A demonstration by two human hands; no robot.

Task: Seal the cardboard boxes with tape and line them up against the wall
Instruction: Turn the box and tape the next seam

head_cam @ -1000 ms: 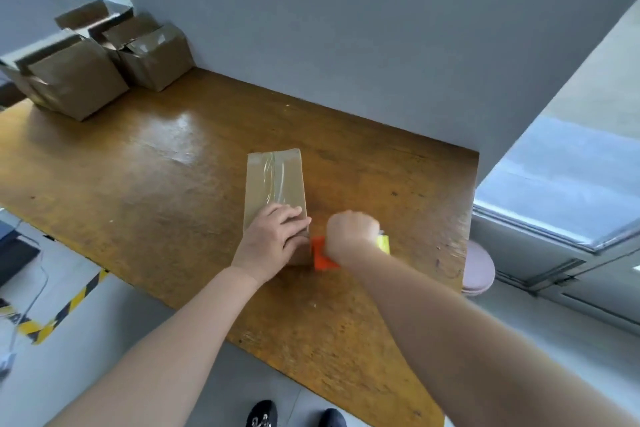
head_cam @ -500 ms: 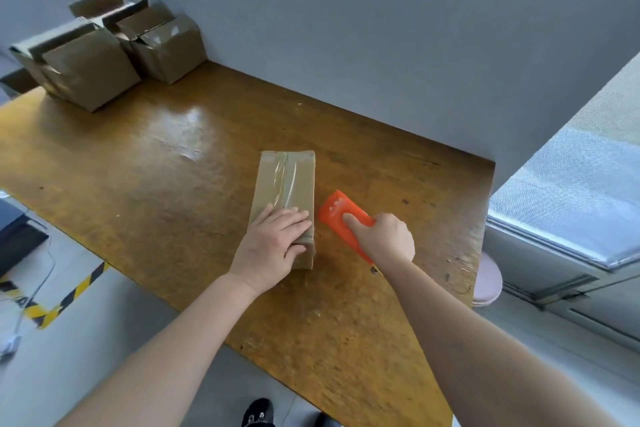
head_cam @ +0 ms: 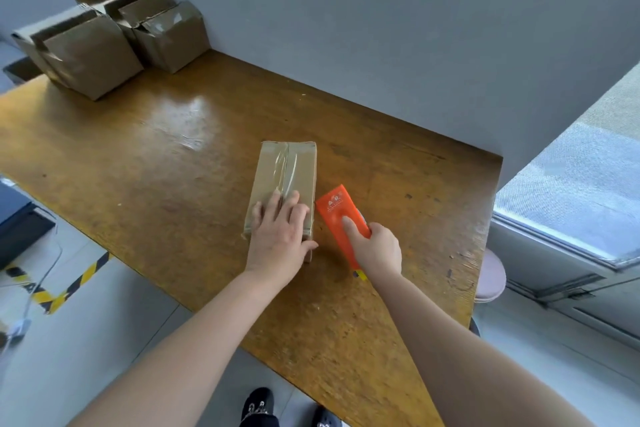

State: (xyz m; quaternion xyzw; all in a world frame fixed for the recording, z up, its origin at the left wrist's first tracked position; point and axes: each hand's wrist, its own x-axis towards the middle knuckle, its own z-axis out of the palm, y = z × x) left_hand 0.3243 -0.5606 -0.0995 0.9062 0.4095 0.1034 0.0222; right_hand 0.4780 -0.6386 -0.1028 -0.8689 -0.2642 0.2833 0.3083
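Observation:
A small brown cardboard box (head_cam: 289,170) lies on the wooden table (head_cam: 156,156), with clear tape along its top seam. My left hand (head_cam: 278,232) presses flat on the near end of the box, fingers straight. Right beside the box lies an orange tape dispenser (head_cam: 337,213), and my right hand (head_cam: 375,250) grips its near end with the thumb on top.
Several brown boxes (head_cam: 93,52) with loose flaps stand at the table's far left against the grey wall (head_cam: 346,28). A pink stool (head_cam: 491,276) sits off the table's right edge, below a window. Yellow-black floor tape (head_cam: 69,284) runs on the left.
My right hand swung the orange dispenser away from the box's near end and laid it flat on the table beside the box. My left hand has slid slightly forward along the box top.

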